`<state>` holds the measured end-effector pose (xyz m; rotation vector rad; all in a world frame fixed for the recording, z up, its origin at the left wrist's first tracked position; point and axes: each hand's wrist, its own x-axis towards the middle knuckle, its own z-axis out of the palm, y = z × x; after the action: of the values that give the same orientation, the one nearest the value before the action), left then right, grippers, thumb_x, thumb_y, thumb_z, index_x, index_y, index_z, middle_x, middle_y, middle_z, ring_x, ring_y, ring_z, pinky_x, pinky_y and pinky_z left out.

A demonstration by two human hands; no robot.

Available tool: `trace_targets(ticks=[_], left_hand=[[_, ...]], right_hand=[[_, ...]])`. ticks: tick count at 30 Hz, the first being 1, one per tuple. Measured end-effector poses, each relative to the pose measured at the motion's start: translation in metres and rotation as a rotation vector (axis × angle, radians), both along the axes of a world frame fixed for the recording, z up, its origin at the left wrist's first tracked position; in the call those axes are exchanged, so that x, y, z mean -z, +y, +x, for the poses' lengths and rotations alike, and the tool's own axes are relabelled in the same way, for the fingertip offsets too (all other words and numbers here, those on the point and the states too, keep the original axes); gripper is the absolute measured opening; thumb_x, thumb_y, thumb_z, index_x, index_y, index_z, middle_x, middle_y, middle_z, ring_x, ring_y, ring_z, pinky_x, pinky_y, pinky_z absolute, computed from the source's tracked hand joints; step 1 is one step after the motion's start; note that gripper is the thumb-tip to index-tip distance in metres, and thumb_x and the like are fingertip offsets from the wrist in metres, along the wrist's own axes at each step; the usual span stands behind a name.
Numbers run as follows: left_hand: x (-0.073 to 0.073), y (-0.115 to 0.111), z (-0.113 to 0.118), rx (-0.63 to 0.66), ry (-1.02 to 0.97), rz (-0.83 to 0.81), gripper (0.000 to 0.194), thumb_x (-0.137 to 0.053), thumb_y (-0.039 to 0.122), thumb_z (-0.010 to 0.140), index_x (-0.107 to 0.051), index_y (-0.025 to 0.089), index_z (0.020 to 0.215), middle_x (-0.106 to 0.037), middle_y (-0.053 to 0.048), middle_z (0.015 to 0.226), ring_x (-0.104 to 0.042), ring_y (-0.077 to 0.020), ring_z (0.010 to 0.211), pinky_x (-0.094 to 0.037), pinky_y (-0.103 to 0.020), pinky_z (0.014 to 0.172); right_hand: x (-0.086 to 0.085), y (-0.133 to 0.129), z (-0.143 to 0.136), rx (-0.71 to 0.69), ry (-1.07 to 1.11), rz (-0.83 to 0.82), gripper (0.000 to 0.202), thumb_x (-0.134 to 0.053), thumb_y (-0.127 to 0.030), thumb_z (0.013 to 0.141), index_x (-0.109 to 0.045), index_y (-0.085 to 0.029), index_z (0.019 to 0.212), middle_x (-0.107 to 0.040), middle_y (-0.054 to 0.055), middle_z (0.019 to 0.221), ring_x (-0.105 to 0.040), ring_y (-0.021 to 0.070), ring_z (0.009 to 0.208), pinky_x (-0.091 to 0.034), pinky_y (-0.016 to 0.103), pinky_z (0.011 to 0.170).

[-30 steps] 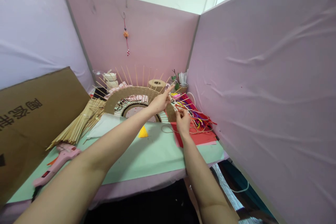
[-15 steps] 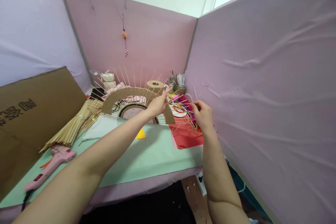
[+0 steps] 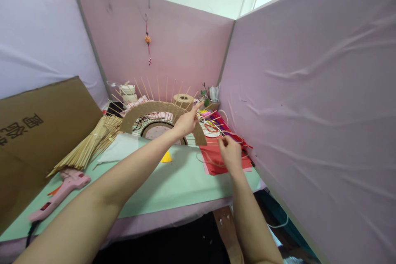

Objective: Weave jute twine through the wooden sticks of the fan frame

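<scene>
A half-round fan of thin sticks with a woven tan band (image 3: 145,109) stands on the table, its stick ends spreading outward. My left hand (image 3: 186,123) grips the band on its right side, one finger stretched along the sticks; the fingers behind are partly hidden. Lower right, my right hand (image 3: 230,150) is closed in a pinch on a thin tan cord (image 3: 213,163), which loops loosely over red sheets (image 3: 216,156). The pinching fingertips are close to the fan's lowest right sticks. Inside the arch sits a dark-rimmed round piece (image 3: 157,132), partly covered by my left arm.
On the left lie a bundle of thin sticks (image 3: 88,140), a pink glue gun (image 3: 62,194) and a large cardboard sheet (image 3: 40,132). A tape roll (image 3: 183,100) and a pot of white sticks (image 3: 214,95) stand behind. A fabric partition (image 3: 309,90) rises at the right.
My right hand has come down and a little left, and the cord now hangs in loose loops over the red sheets. My left hand and the fan have barely moved.
</scene>
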<state>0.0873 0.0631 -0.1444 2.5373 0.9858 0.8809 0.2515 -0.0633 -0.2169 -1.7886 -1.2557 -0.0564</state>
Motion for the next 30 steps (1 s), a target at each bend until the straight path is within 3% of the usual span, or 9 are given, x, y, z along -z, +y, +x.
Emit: trace_targets(ticks=[3, 6, 12, 17, 21, 26, 30], left_hand=[[0.0, -0.002, 0.001, 0.018, 0.0, -0.007, 0.077, -0.047, 0.009, 0.08, -0.022, 0.026, 0.15, -0.069, -0.002, 0.09, -0.065, -0.0184, 0.08, -0.046, -0.027, 0.076], [0.0, -0.003, 0.001, 0.022, -0.006, -0.004, 0.077, -0.047, 0.009, 0.079, -0.022, 0.025, 0.15, -0.069, -0.003, 0.092, -0.065, -0.018, 0.083, -0.046, -0.027, 0.079], [0.003, -0.006, 0.0, 0.005, 0.014, 0.043, 0.081, -0.055, 0.014, 0.077, -0.02, 0.026, 0.15, -0.067, -0.003, 0.099, -0.064, -0.0195, 0.088, -0.047, -0.029, 0.081], [0.016, -0.008, 0.0, -0.095, 0.18, 0.163, 0.051, -0.047, 0.024, 0.091, -0.038, 0.031, 0.14, -0.057, -0.007, 0.123, -0.065, -0.0225, 0.096, -0.048, -0.031, 0.078], [0.018, -0.011, -0.002, -0.124, 0.283, 0.208, 0.041, -0.04, 0.029, 0.095, -0.044, 0.034, 0.136, -0.052, -0.007, 0.128, -0.066, -0.0221, 0.093, -0.049, -0.03, 0.073], [0.012, -0.021, 0.002, -0.17, 0.295, 0.206, 0.032, -0.043, 0.038, 0.094, -0.054, 0.025, 0.122, -0.051, -0.01, 0.125, -0.066, -0.0239, 0.095, -0.05, -0.032, 0.071], [0.008, -0.032, 0.011, -0.277, 0.303, 0.166, 0.033, -0.051, 0.044, 0.09, -0.059, 0.019, 0.11, -0.048, -0.012, 0.126, -0.066, -0.0252, 0.093, -0.052, -0.033, 0.071]], right_hand=[[0.029, 0.006, -0.013, -0.139, 0.098, -0.1, 0.023, -0.049, -0.032, 0.079, -0.06, -0.019, 0.063, -0.063, 0.004, 0.06, -0.053, 0.0176, 0.057, -0.034, 0.027, 0.056], [0.04, 0.021, -0.017, -0.174, 0.149, -0.114, 0.025, -0.048, -0.032, 0.078, -0.059, -0.018, 0.061, -0.061, 0.004, 0.057, -0.053, 0.017, 0.056, -0.032, 0.026, 0.054], [0.046, 0.031, -0.022, -0.197, 0.142, -0.111, 0.025, -0.048, -0.032, 0.078, -0.063, -0.017, 0.065, -0.062, 0.003, 0.06, -0.052, 0.0164, 0.057, -0.032, 0.026, 0.055], [0.052, 0.033, -0.026, -0.188, 0.139, -0.107, 0.024, -0.048, -0.03, 0.081, -0.063, -0.017, 0.069, -0.063, 0.004, 0.063, -0.051, 0.0163, 0.058, -0.031, 0.026, 0.056], [0.055, 0.032, -0.026, -0.189, 0.141, -0.105, 0.024, -0.047, -0.031, 0.083, -0.064, -0.018, 0.072, -0.065, 0.005, 0.066, -0.053, 0.0173, 0.06, -0.032, 0.026, 0.057], [0.054, 0.027, -0.025, -0.159, 0.142, -0.103, 0.025, -0.047, -0.033, 0.085, -0.065, -0.018, 0.076, -0.068, 0.007, 0.072, -0.056, 0.0195, 0.065, -0.033, 0.027, 0.059], [0.048, 0.02, -0.024, -0.114, 0.091, -0.111, 0.028, -0.044, -0.033, 0.088, -0.065, -0.018, 0.079, -0.07, 0.009, 0.078, -0.058, 0.0206, 0.069, -0.034, 0.028, 0.062]])
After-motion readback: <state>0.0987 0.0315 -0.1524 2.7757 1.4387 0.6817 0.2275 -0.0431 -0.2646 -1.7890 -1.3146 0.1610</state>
